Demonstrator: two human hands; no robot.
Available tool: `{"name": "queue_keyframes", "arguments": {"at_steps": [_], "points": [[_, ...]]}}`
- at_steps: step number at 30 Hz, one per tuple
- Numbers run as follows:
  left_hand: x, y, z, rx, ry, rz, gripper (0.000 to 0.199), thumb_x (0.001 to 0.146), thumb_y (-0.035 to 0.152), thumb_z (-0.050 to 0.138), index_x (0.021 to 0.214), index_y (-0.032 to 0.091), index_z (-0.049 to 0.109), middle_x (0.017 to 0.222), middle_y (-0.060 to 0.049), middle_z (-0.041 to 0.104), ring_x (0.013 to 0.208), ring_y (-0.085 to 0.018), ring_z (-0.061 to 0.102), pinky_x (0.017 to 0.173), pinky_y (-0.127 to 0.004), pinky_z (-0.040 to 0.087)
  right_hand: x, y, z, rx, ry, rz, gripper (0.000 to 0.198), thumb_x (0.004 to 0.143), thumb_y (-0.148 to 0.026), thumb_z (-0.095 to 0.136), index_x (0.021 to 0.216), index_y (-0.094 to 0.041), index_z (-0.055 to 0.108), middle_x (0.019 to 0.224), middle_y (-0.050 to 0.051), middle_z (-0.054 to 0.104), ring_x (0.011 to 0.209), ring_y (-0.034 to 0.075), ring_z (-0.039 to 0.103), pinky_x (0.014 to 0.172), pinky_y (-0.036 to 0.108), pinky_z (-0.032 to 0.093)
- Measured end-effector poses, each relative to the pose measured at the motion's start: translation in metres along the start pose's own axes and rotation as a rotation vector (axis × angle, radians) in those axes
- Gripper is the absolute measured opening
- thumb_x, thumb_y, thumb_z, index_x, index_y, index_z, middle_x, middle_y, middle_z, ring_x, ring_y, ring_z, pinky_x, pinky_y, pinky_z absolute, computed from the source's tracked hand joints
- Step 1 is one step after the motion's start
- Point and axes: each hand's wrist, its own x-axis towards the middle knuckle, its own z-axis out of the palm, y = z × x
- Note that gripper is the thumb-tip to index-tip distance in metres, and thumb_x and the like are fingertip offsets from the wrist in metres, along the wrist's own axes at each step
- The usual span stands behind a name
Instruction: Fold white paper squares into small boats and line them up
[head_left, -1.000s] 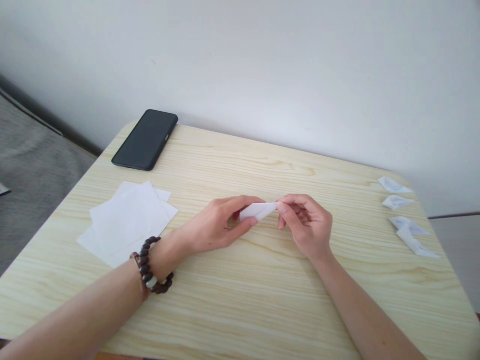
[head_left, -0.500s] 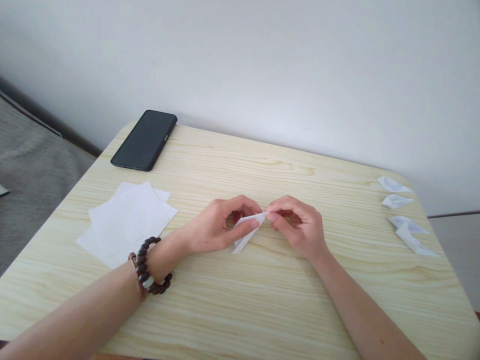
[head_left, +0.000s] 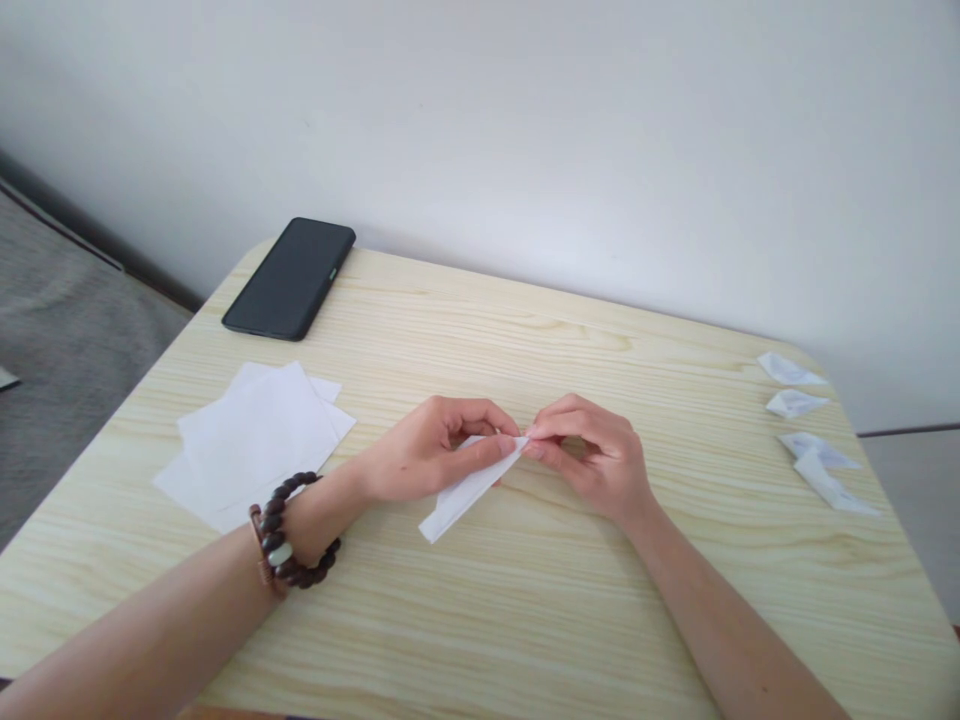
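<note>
A narrow strip of folded white paper (head_left: 466,494) is between my two hands, above the middle of the table. My left hand (head_left: 435,450) grips it with the thumb lying along its near face and the fingers behind. At its right tip, the thumb and forefinger of my right hand (head_left: 589,450) pinch the paper. The broader end points toward me and to the left, below my left thumb. Part of the paper is hidden by my left hand.
Loose white paper sheets (head_left: 255,430) lie overlapped at the left. A black phone (head_left: 291,280) rests at the back left. Several folded paper pieces (head_left: 796,404) line the right side of the wooden table (head_left: 525,620). Behind it stands a white wall (head_left: 525,140).
The folded paper has turned in my hands, and more of its length now shows toward the lower left. My right fingers still pinch the tip.
</note>
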Motion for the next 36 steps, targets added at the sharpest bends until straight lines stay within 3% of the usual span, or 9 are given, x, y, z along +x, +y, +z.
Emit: {"name": "queue_keyframes", "arguments": {"at_steps": [10,18,23,26,30,36], "points": [[0.002,-0.002,-0.001,0.018,0.011,0.024,0.021,0.089,0.032,0.056,0.085,0.013,0.066,0.071,0.002,0.062,0.061,-0.007,0.049,0.054,-0.017,0.037,-0.001,0.001,0.001,-0.039,-0.006,-0.081,0.014,0.081,-0.013,0.069,0.091,-0.023,0.067,0.08,0.002,0.067,0.069,0.011,0.062,0.059,0.023,0.05],[0.002,0.001,-0.004,0.042,-0.012,-0.029,0.025,0.088,0.032,0.056,0.075,0.013,0.063,0.065,0.002,0.058,0.057,-0.006,0.046,0.052,-0.017,0.035,-0.005,0.002,-0.001,-0.153,-0.105,-0.212,0.02,0.084,-0.009,0.064,0.099,-0.023,0.065,0.089,0.003,0.067,0.071,0.009,0.061,0.06,0.021,0.048],[0.002,0.0,-0.005,0.077,-0.023,-0.025,0.026,0.089,0.033,0.054,0.077,0.013,0.064,0.067,0.002,0.06,0.059,-0.007,0.049,0.054,-0.017,0.037,-0.005,0.002,-0.002,-0.218,-0.114,-0.257,0.019,0.086,-0.011,0.063,0.099,-0.024,0.065,0.088,0.002,0.068,0.07,0.009,0.06,0.059,0.02,0.046],[0.003,-0.003,-0.003,0.146,0.02,0.034,0.024,0.089,0.033,0.055,0.081,0.013,0.066,0.07,0.002,0.062,0.062,-0.007,0.051,0.058,-0.017,0.04,-0.005,0.0,0.0,-0.121,-0.064,-0.149,0.016,0.083,-0.014,0.066,0.096,-0.023,0.063,0.086,0.002,0.067,0.069,0.009,0.06,0.061,0.021,0.048],[0.003,-0.005,0.0,0.291,0.123,0.108,0.021,0.088,0.031,0.056,0.083,0.014,0.068,0.071,0.002,0.065,0.063,-0.007,0.052,0.058,-0.016,0.04,-0.003,-0.005,-0.002,-0.043,-0.065,0.127,0.004,0.086,-0.022,0.061,0.089,-0.02,0.06,0.076,0.0,0.064,0.061,0.009,0.055,0.058,0.022,0.045],[0.002,-0.009,0.003,0.454,0.192,0.268,0.015,0.088,0.025,0.058,0.084,0.015,0.069,0.074,0.002,0.069,0.063,-0.007,0.057,0.062,-0.016,0.042,-0.002,-0.007,-0.004,-0.012,-0.214,0.25,0.025,0.092,-0.025,0.046,0.073,-0.018,0.059,0.063,0.0,0.061,0.057,0.01,0.054,0.053,0.023,0.039]]}}
